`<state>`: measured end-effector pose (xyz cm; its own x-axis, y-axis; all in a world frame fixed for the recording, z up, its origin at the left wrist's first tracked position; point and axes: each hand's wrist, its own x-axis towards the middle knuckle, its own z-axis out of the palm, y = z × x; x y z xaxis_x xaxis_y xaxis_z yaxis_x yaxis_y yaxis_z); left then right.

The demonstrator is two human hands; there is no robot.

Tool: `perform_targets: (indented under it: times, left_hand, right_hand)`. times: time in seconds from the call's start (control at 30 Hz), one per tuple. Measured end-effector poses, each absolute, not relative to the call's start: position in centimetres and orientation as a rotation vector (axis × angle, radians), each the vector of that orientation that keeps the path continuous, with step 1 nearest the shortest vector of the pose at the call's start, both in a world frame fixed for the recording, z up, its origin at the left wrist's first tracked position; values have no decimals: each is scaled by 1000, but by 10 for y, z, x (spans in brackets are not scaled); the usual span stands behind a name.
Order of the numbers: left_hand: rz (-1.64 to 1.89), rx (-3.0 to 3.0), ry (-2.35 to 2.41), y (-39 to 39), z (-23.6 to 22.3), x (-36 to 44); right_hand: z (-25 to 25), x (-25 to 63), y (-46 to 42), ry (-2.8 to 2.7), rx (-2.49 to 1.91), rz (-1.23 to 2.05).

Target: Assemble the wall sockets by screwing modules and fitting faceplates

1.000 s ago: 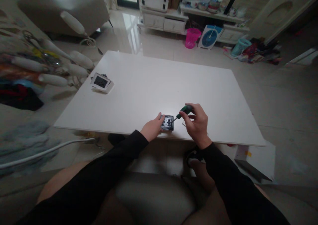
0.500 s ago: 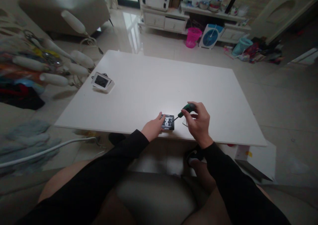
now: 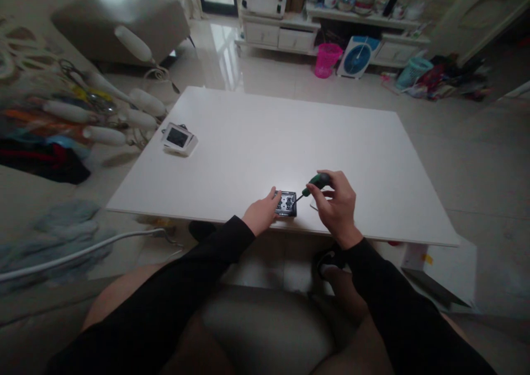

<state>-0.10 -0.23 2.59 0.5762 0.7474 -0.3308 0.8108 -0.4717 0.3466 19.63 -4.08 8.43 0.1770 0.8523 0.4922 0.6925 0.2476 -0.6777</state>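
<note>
Holding screwdriver (image 3: 311, 188) at parts (image 3: 286, 202) in black case (image 3: 286, 214)

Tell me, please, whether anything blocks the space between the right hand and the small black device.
Nothing visible does; only the screwdriver held by the right hand spans the gap to the device.
</note>
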Motion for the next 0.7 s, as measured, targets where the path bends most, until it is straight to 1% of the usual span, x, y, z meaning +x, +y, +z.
perform_targets:
  times: [0.13,0.23,0.3,0.4,0.47,0.53,0.6,0.7]
  left_hand:
    - [-97,2320,1220,6,15,-2]
    - [64,2236,1202,37,10,-18]
    - [164,2187,1401,69,11,-43]
    - [244,2112,1898,117,14,-101]
    - [197,1971,2142,139,14,-143]
    - [128,1891,2229,152,12,-178]
    - [87,1924,2203,157,9,-202]
    - [39,1992,2141,162,3,-217]
  right_hand:
    - [83,197,-40,-1579,-1471,218]
    - [83,197,-40,-1581,-1453,235]
    - [84,198,-40,-1572,-1446,247]
    - [83,200,-39,-1555,-1434,261]
    - [82,201,-39,-1552,-1425,268]
    - [82,202,-39,-1554,-1421,281]
    - [81,202,-39,-1555,-1420,301]
    - [82,202,-39,-1549,-1419,310]
